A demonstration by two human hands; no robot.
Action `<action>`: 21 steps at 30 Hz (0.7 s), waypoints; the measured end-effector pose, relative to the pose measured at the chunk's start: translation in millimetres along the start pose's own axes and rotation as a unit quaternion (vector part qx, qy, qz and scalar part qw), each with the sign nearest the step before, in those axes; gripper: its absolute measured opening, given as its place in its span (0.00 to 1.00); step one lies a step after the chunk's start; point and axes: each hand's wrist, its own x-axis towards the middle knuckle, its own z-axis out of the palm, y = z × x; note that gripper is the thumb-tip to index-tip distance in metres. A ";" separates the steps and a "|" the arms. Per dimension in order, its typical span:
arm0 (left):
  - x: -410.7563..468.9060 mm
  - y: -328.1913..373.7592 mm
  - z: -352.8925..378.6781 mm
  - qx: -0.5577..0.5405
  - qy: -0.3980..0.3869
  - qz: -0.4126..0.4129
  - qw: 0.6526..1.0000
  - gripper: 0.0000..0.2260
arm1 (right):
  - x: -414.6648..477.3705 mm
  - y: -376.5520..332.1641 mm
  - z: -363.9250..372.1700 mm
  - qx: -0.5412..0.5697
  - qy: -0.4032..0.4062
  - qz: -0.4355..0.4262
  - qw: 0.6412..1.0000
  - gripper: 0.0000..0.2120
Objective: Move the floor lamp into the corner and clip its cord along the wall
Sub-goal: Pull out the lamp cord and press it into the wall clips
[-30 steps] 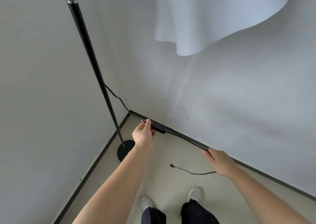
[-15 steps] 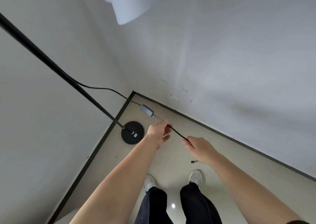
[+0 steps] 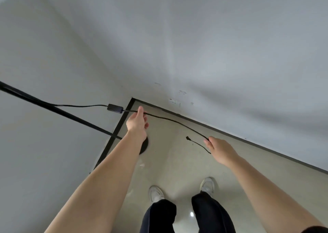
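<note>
Both hands (image 3: 137, 121) (image 3: 221, 148) pinch the cord (image 3: 174, 121); tugging it from the lamp pole (image 3: 58, 109) could tip the lamp

Left hand (image 3: 137, 124) and right hand (image 3: 221, 148) pinching black cord (image 3: 174, 121)

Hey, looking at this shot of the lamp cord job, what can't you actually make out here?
All in the head view:
- Lamp base: mostly hidden behind the left forearm.
- Lamp pole: its top and shade are cut off by the left edge.
- Cord: the grip inside the right hand is hidden by the hand itself.
- Pale marks on the wall: too small to tell whether they are clips.
- Cord's loose end: too small to identify.
</note>
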 end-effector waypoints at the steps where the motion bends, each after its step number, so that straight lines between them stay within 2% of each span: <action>1: 3.5 -8.8 5.4 0.019 -0.024 -0.022 0.999 0.11 | 6.8 -7.9 3.4 0.007 0.001 -0.014 1.000 0.17; 3: 11.9 -34.0 16.7 0.071 -0.068 -0.065 0.993 0.12 | 21.5 -23.0 13.9 0.014 -0.010 -0.049 0.999 0.17; 7: 28.9 -90.5 31.5 0.137 -0.099 -0.129 0.977 0.22 | 41.5 -42.8 43.0 0.041 -0.026 -0.115 0.992 0.17; 10: 37.1 -116.9 34.3 0.161 -0.164 -0.166 0.959 0.20 | 48.6 -44.7 60.4 0.050 -0.039 -0.157 0.986 0.17; 13: 48.5 -124.0 36.6 0.147 -0.154 -0.093 0.972 0.10 | 52.1 -35.8 69.5 0.053 -0.062 -0.154 0.985 0.16; 17: 56.2 -112.8 45.1 0.011 -0.107 -0.022 0.994 0.07 | 61.7 -13.2 73.0 0.052 -0.040 -0.106 0.992 0.16; 21: 62.8 -96.6 46.0 -0.037 -0.079 0.007 0.996 0.05 | 76.1 8.0 76.2 0.016 -0.014 -0.069 0.997 0.19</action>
